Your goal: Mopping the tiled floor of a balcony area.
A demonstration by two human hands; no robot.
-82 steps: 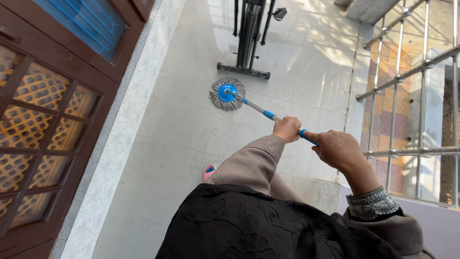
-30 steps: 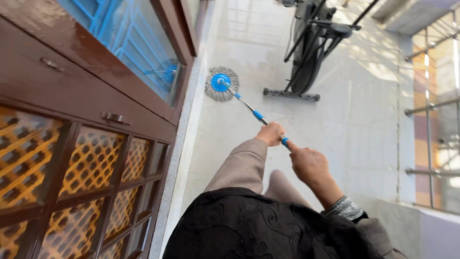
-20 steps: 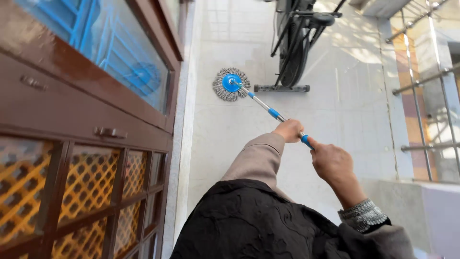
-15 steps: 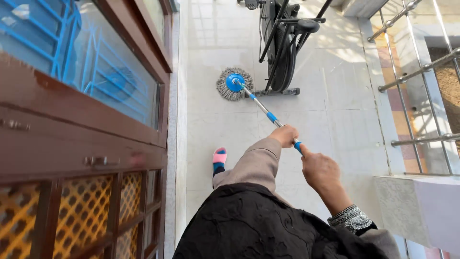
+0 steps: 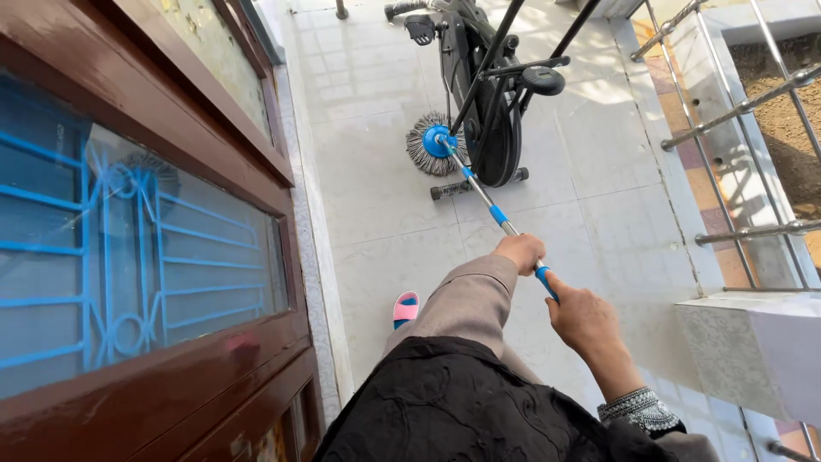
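One mop (image 5: 436, 144) is in use, and two hands are gripping its single blue-and-silver handle (image 5: 489, 205). The left hand (image 5: 520, 252) is sitting higher up the shaft, fingers curled fully around it; the right hand (image 5: 581, 315) is closing around the blue grip at the near end, just behind the left. The round grey string head of the mop is resting on the pale tiled floor (image 5: 376, 197), touching or just beside the base of one black exercise bike (image 5: 496, 111) standing at the far end. One pink-and-blue slipper (image 5: 405, 308) is showing on the floor below the left sleeve. To the left, one dark brown wooden door (image 5: 145, 257) with glass panes is running along the floor edge. To the right, metal railing bars (image 5: 744, 128) are closing off the side; three horizontal bars are countable.
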